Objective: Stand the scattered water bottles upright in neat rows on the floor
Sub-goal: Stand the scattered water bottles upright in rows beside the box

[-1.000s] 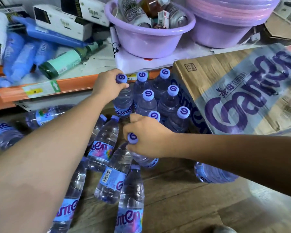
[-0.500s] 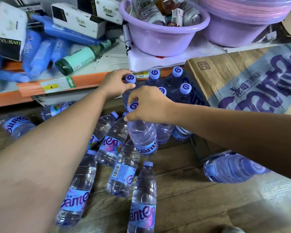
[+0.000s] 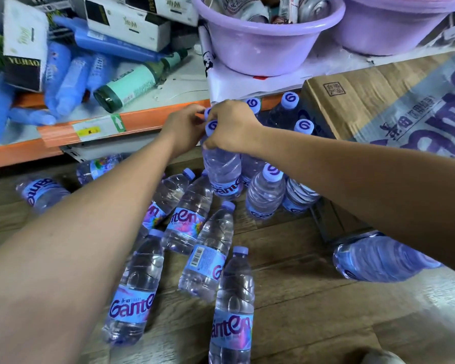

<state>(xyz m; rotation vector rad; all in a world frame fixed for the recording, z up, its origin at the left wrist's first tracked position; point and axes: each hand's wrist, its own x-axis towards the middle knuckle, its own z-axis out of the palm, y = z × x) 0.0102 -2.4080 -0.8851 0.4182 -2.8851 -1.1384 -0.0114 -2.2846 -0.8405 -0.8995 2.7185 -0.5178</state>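
Right hand (image 3: 231, 127) clenched on upright bottle's (image 3: 222, 172) neck, left hand (image 3: 185, 127) alongside, grip unclear.

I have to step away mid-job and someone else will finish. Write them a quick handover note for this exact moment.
Right hand: gripping the neck of an upright bottle at the left end of the standing group.
Left hand: closed on the cap of a standing bottle just behind it.
Done: a cluster of standing bottles beside the Ganten carton, below the orange shelf edge.
Left: several lying bottles in front, two far left, one on the right.
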